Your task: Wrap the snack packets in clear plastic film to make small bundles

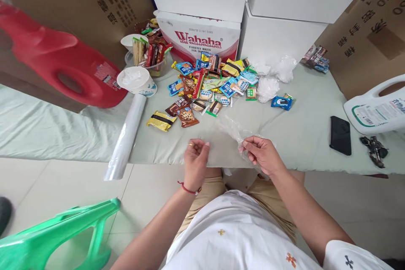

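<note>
My right hand (262,153) pinches a crumpled clear plastic bag (233,128) between thumb and fingers, just above the table's front edge. The thin film spreads away from the fingertips toward the snacks, its outline hard to make out. To its left, my left hand (196,158) is closed, thumb against curled fingers; whatever it may hold cannot be made out. Beyond both hands lies a heap of small wrapped snacks (205,96). A yellow packet (161,121) and a brown cookie packet (187,116) lie at its near left. Crumpled clear bags (268,89) sit at its right.
A plastic film roll (125,137) overhangs the table edge beside a paper cup (137,82). Left stands a red jug (63,57); right are a phone (340,135), keys (374,151) and a white jug (376,109). Boxes (199,36) line the back. A green stool (63,230) is below.
</note>
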Demonstrator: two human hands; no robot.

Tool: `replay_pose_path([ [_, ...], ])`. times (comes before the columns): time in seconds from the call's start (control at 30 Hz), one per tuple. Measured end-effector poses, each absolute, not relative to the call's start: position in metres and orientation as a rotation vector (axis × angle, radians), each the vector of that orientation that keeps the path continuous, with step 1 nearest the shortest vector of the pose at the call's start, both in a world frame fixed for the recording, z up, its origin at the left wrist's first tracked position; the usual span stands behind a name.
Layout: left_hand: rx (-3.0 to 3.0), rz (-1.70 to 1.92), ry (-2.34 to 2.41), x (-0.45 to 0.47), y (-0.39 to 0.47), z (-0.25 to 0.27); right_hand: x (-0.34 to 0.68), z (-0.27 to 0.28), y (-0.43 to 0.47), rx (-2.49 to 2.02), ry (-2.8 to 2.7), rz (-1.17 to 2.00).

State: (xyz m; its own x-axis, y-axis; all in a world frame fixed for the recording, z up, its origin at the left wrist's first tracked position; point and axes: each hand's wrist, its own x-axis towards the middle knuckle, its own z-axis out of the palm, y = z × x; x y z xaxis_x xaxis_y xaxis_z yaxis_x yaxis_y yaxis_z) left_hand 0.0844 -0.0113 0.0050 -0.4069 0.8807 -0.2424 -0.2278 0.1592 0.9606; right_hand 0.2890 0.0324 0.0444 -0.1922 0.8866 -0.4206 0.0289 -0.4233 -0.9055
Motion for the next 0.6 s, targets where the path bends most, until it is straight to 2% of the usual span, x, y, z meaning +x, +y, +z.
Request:
replay_pose_path([
  [0.3, 0.873, 0.925, 1.101, 0.131, -0.032, 0.018, 0.283, 0.067, 0.035, -1.396, -1.091, 1.626],
  [0.6, 0.716, 0.795, 1.155, 0.144, -0.033, 0.010, 0.275, 0.055, 0.045, -1.438, -1.088, 1.489],
])
